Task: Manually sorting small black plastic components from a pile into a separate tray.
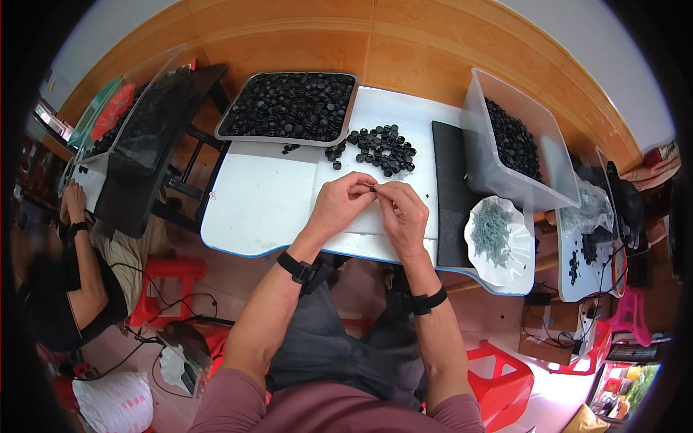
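Observation:
Over the white table (253, 209), my left hand (342, 205) and my right hand (405, 219) meet fingertip to fingertip. Both pinch a small black piece (373, 189), mostly covered by the fingers, so its exact shape cannot be made out. Just beyond them lies a loose pile of small round black caps (384, 147). To its left, a shallow metal tray (219, 132) is heaped with the same kind of caps. A white fluted dish (514, 273) right of my right hand holds a heap of fine grey-green pieces (492, 232), too small to name.
A black mat (452, 209) lies between my right hand and the dish. Behind the dish, a clear plastic bin (498, 180) holds more black caps. At far left a co-worker's hand (73, 200) is at another table. Red stools (498, 379) stand below.

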### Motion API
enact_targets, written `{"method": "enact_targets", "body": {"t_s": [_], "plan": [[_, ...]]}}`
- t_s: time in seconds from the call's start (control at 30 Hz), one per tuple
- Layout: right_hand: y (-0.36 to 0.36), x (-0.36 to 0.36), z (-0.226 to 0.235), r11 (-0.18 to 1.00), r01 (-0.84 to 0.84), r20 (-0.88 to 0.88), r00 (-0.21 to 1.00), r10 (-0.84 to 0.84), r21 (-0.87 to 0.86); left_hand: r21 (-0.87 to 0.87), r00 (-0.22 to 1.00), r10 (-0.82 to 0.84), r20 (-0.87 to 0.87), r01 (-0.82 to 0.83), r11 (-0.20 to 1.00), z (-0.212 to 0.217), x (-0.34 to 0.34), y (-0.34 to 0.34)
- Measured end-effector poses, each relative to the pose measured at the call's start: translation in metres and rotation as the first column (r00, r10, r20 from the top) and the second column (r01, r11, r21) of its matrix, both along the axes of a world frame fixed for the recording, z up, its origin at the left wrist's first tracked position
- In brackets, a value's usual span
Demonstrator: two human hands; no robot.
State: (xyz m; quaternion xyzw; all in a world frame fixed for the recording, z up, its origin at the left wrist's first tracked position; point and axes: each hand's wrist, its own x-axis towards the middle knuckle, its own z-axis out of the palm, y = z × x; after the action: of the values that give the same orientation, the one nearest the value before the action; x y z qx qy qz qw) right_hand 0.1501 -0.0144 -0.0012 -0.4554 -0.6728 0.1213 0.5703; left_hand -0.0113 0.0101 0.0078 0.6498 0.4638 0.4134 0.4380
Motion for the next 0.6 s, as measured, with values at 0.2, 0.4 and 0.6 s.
{"method": "enact_targets", "body": {"t_s": [0.2, 0.4, 0.6], "plan": [[-0.001, 0.001, 0.004, 0.992, -0.002, -0.178, 0.984, -0.021, -0.127, -0.034, 0.986, -0.005, 0.169, 0.011, 0.999, -0.007, -0.004, 0.002], [0.0, 0.005, -0.003, 0.953, -0.121, -0.285, 0.958, 0.039, -0.277, 0.008, 0.984, -0.013, 0.18, 0.011, 1.0, -0.006, -0.007, 0.002], [0.0, 0.003, 0.007, 0.96, -0.094, -0.219, 0.975, 0.035, -0.265, -0.039, 0.96, -0.015, 0.28, 0.027, 0.999, -0.005, -0.007, 0.0]]}}
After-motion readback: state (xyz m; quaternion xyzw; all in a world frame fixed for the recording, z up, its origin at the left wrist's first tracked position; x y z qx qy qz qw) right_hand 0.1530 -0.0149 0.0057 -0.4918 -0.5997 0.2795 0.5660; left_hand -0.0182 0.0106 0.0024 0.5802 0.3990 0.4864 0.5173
